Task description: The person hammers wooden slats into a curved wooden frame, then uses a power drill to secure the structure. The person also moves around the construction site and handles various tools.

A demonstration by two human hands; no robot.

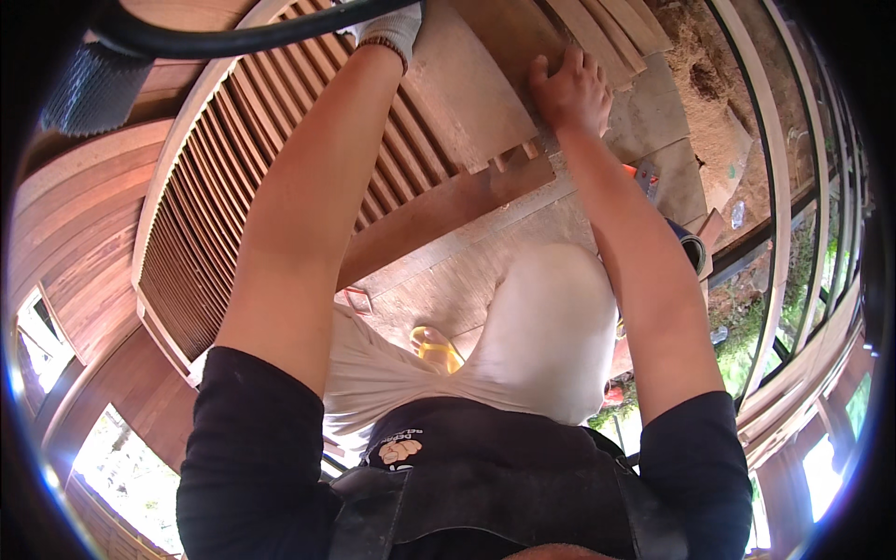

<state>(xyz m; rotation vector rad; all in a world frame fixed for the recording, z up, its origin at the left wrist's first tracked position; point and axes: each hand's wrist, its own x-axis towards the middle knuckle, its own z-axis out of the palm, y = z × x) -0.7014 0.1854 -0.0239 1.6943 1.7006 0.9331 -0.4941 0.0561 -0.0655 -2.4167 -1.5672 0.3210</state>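
My left hand (397, 35) wears a pale knit glove with a dark cuff and reaches over the slatted wooden panel (219, 177), beside a wide wooden board (471, 93). A black curved band (252, 41) crosses in front of it, and its fingers are out of sight at the top edge. My right hand (574, 98) is bare, its fingers spread and pressed down on a brown board (509, 42). Nothing shows within its grip. The wide board lies on top of the slats, whose ends show past its near edge.
A long plank (443, 219) edges the slats on the near side. Several loose boards (611, 33) lie beyond my right hand. An orange and grey tool (646, 177), a dark roll (691, 250) and a sawdust pile (714, 93) are to the right. A yellow sandal (437, 349) shows below.
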